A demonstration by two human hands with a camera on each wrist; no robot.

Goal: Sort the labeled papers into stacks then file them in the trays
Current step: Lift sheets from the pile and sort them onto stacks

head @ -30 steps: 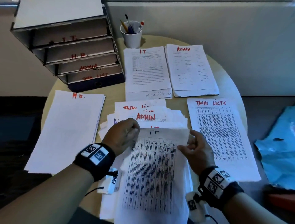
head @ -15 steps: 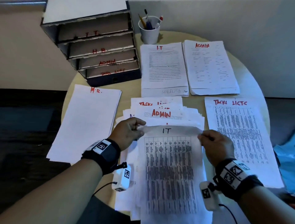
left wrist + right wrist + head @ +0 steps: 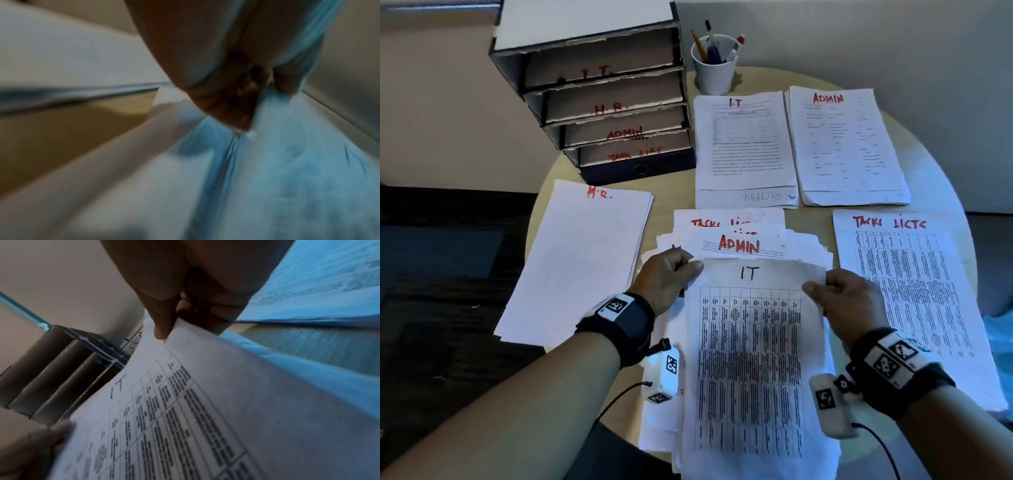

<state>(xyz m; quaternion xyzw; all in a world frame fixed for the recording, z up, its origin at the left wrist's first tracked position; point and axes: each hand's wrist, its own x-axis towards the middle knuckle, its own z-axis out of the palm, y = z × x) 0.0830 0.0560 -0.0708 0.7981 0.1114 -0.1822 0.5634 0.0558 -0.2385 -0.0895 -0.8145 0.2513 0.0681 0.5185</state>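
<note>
From the head view, I am partway through the sorting and have filed nothing yet. My left hand (image 3: 667, 274) pinches the top left corner of the IT sheet (image 3: 751, 359), and my right hand (image 3: 849, 305) pinches its top right edge, so both hands are closed on this one page. It lies on top of the unsorted pile (image 3: 739, 240) in front of me, where an ADMIN page and task-list pages still show, so I judge a fair number remain to sort. Four stacks are already begun on the surface (image 3: 674, 195): the H.R. stack (image 3: 582, 260) at my left, the IT stack (image 3: 744, 147) and the ADMIN stack (image 3: 846, 144) at the far side, and the task lists stack (image 3: 914, 294) at my right. The labelled trays (image 3: 613, 102) stand at the far left, next to a pen cup (image 3: 714, 68); as far as I can see they hold no papers, though their depths are dim. This sheet belongs on the IT stack, I reckon.

The left wrist view is blurred; I make out my fingers (image 3: 236, 104) curled down onto pale paper, little more.

In the right wrist view my thumb (image 3: 162, 321) and fingers nip the sheet's edge, the page lifted clear and bowed, with the trays (image 3: 61, 374) beyond and my left hand (image 3: 35, 451) at the far corner.
</note>
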